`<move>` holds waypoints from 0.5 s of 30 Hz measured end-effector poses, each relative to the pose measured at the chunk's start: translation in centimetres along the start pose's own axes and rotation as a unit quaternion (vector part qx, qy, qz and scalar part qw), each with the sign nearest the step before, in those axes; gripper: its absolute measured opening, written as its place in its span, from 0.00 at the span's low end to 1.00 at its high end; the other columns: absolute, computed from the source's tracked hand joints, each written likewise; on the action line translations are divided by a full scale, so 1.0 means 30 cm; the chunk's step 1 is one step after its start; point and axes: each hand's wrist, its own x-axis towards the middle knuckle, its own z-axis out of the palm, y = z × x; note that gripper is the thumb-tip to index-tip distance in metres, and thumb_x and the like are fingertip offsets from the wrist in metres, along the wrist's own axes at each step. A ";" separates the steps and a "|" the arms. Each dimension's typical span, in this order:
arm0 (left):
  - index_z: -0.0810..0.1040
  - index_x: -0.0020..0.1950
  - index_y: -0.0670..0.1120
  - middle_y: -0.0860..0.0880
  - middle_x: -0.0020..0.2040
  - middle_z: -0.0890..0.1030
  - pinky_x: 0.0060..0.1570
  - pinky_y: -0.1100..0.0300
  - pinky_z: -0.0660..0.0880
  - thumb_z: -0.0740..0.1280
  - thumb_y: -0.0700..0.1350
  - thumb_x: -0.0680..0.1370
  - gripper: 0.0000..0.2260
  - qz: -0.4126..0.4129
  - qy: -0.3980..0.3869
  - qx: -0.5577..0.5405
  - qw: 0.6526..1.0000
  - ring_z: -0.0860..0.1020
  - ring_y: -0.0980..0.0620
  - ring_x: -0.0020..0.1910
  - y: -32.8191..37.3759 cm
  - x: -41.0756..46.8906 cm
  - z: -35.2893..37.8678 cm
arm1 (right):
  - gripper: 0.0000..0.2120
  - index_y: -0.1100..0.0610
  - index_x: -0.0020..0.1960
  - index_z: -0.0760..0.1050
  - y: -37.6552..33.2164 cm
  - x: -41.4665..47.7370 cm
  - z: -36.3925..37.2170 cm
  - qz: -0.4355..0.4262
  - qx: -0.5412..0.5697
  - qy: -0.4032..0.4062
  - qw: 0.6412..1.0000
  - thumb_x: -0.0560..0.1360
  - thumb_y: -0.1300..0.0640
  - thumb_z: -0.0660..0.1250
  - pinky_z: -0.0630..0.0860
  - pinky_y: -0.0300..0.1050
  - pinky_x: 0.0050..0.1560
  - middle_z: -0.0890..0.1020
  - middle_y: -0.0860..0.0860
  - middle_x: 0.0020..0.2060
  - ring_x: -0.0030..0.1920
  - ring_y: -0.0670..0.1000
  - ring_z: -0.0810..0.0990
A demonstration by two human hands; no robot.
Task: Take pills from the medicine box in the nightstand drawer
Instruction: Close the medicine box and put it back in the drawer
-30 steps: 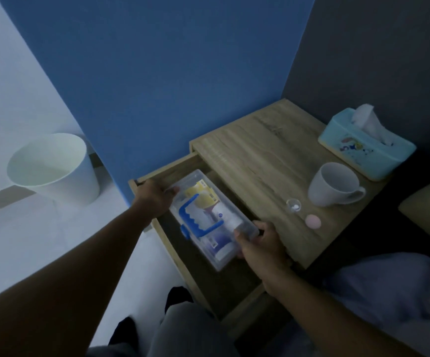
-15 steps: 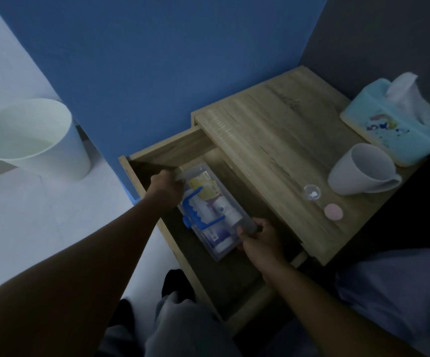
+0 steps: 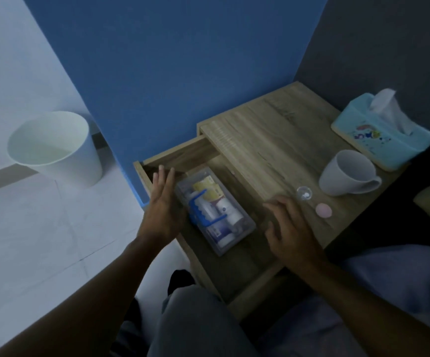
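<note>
Both hands let go: the left hand point(image 3: 163, 211) and right hand point(image 3: 289, 229) now spread wide and empty either side of the medicine box point(image 3: 215, 211). It sits back in the drawer point(image 3: 237, 264), lid seemingly shut in this dim light, with pills apparently already out.

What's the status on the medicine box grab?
Left hand open, beside the medicine box. Right hand open, empty, over the drawer edge. Box lies closed in the drawer. Nothing in the way.

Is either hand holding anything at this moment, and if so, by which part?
Nothing is held. The left hand and right hand are open, on either side of the medicine box in the drawer.
</note>
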 end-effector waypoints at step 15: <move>0.42 0.78 0.57 0.51 0.79 0.61 0.67 0.47 0.69 0.63 0.55 0.79 0.36 -0.109 -0.089 -0.172 0.975 0.68 0.42 0.73 -0.118 -0.048 0.131 | 0.25 0.60 0.78 0.59 0.156 0.018 0.015 -0.062 -0.077 -0.061 0.993 0.82 0.55 0.51 0.60 0.58 0.77 0.61 0.57 0.78 0.79 0.54 0.58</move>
